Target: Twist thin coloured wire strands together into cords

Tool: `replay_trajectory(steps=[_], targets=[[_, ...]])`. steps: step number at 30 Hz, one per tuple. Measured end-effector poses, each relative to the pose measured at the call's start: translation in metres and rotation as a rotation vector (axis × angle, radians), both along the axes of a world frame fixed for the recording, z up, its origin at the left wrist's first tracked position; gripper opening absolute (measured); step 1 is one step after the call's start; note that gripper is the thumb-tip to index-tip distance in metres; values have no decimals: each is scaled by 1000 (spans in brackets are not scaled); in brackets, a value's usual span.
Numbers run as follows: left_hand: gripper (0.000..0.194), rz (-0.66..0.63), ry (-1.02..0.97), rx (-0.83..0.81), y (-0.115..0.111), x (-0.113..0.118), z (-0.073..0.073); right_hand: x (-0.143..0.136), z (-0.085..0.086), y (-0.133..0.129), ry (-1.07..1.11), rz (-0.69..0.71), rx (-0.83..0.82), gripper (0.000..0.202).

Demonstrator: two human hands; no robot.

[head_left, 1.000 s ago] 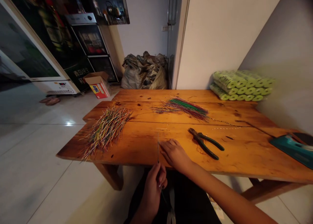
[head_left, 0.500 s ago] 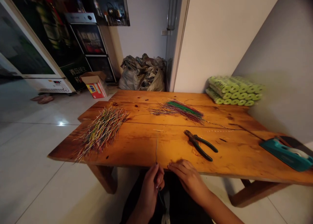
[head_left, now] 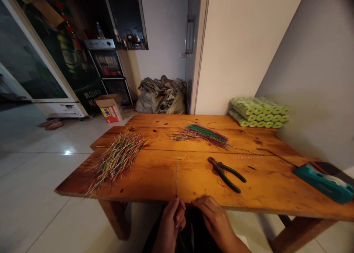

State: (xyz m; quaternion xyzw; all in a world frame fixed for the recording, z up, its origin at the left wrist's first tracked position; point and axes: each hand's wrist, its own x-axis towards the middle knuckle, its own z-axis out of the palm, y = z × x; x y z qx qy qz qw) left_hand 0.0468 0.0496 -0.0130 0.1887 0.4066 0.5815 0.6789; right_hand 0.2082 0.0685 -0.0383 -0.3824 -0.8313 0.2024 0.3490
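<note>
At the table's front edge, my left hand [head_left: 174, 213] pinches a thin pale wire [head_left: 176, 179] that points away from me over the wood. My right hand [head_left: 211, 210] rests on the edge just beside it, fingers stretched out and together, with nothing seen in them. Cutting pliers [head_left: 224, 174] with dark green handles lie spread ahead of my right hand. To the left is a loose heap of many-coloured wires [head_left: 117, 161]. A bundle of green and dark red wires [head_left: 207, 134] lies farther back, with a twisted strand running off to the right.
The wooden table [head_left: 160, 172] has a teal tape dispenser [head_left: 322, 183] at its right end. Green-wrapped rolls [head_left: 260, 113] are stacked at the back right. Beyond the table are stuffed sacks [head_left: 162, 96] and an open cardboard box [head_left: 110, 108] on the floor.
The whole scene sits lower in the picture, as the camera has tilted up. My left hand keeps its pinch on the wire, and my right hand stays on the table edge.
</note>
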Motion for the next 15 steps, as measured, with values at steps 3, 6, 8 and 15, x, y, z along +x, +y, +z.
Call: replay_trajectory(steps=[3,6,8,15], targets=[[51,-28,46,8,-1,-6,-3,-2,-1,6,126,-63,-90,29],[55,-153,121,74,-4,-8,-6,-7,6,14,338,-191,-346,17],[55,-256,197,140,-5,-7,-5,-12,15,18,475,-206,-551,23],[60,-468,471,331,1,-2,10,-21,32,17,736,117,-955,28]])
